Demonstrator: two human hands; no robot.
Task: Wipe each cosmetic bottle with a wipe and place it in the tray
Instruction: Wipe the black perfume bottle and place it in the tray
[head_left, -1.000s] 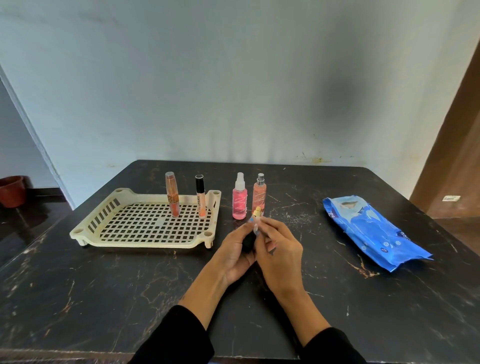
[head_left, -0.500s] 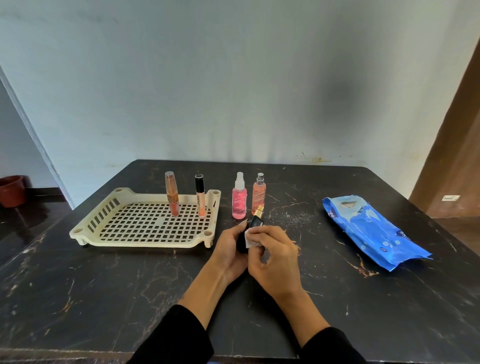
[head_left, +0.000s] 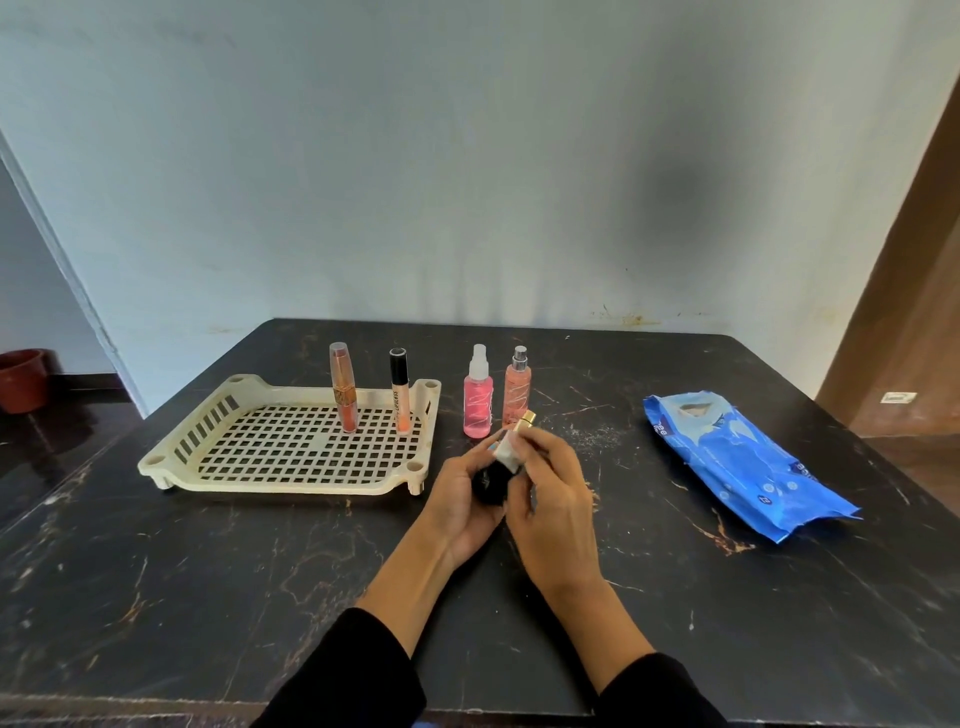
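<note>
Black bottle under the wipe, tray off to the left

The left hand (head_left: 462, 499) has its fingers curled around the dark body of a small black bottle (head_left: 491, 480), holding it above the table (head_left: 208, 597) in front of the person. The right hand (head_left: 550, 493) pinches a white wipe (head_left: 506, 452) against the bottle's upper part, just below its gold cap (head_left: 524, 420). The bottle is tilted, with its long axis running from the base in the left palm up and away to the cap, leaning a little to the right.

The cream tray (head_left: 171, 460) lies to the left of both hands, its near right corner just beside the left hand. A peach tube (head_left: 343, 389) and a lip gloss (head_left: 400, 395) stand upright in its far right part. Judging by that, two items are done and this one is being wiped.

The left hand is the nearer one to the tray and already carries the bottle, so it looks best placed to set it down. The bottle would need turning upright and a short move leftward over the tray's right wall.

Two spray bottles, one pink (head_left: 478, 400) and one orange (head_left: 517, 395), stand on the table beyond the hands, between tray and wipes pack (head_left: 737, 462), apparently awaiting their turn
</note>
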